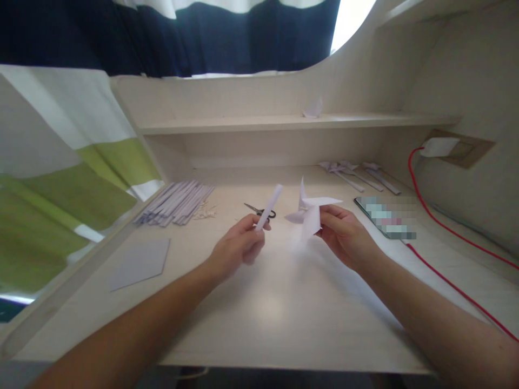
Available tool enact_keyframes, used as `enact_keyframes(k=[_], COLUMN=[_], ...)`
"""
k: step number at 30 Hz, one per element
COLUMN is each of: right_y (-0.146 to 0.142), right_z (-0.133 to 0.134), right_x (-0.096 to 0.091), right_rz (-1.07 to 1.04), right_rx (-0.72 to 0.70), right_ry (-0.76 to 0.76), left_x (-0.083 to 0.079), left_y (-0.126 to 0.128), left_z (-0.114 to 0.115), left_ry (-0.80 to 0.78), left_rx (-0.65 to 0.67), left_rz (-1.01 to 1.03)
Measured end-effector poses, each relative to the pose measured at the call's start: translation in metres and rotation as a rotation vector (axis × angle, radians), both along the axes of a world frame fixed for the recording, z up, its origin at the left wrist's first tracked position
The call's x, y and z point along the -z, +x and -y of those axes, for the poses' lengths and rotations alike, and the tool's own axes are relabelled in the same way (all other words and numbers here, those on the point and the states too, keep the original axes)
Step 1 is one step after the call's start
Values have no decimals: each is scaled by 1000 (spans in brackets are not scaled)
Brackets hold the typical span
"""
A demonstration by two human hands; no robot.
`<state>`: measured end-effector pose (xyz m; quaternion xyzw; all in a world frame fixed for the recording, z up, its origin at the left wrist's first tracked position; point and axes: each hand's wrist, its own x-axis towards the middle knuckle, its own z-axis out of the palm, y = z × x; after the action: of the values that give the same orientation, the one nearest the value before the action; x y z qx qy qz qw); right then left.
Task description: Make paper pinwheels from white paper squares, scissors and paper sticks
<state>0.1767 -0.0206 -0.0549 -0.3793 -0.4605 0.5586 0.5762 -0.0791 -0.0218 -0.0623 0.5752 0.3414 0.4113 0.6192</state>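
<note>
My left hand (pixel 243 240) is closed around the lower end of a narrow white paper stick (pixel 270 205), which tilts up to the right. In my right hand (pixel 344 232) a white paper pinwheel (pixel 310 213) is pinched at its right side, its pointed blades spread above the table. A small gap separates the stick from the pinwheel. Dark-handled scissors (pixel 253 208) lie on the table behind my left hand, which partly hides them.
Left on the table (pixel 259 313) are a pile of paper sticks (pixel 178 202), small pale bits (pixel 206 210) and a paper stack (pixel 141 265). Finished-looking pinwheels (pixel 344 168) lie at back right. A phone (pixel 383 217) with red cable (pixel 450 278) lies right. A shelf (pixel 259 124) spans the back.
</note>
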Motion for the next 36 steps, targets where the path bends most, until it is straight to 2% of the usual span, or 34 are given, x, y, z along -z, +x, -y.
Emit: enact_keyframes(k=[4,10,15,20,29,36], right_y=[-9,-21,-21,-20,-23,-25], right_z=[6,17,21,20,22,23], right_x=[4,5,0,4,10,9], right_rz=[44,38,34,58,79,71], right_rx=[8,63,107,98,68,91], right_ry=[-23,3,38,51,45,40], left_x=[-3,-4,-4,-2,-6,0], left_y=[0,3,2,1,4,2], left_z=[0,0,3,2,9,9], left_ry=[138,90,103,92,182,231], left_rx=[-8,-16,22,32,-3,4], left_rz=[-96,-81,-146,-117,-200,-128])
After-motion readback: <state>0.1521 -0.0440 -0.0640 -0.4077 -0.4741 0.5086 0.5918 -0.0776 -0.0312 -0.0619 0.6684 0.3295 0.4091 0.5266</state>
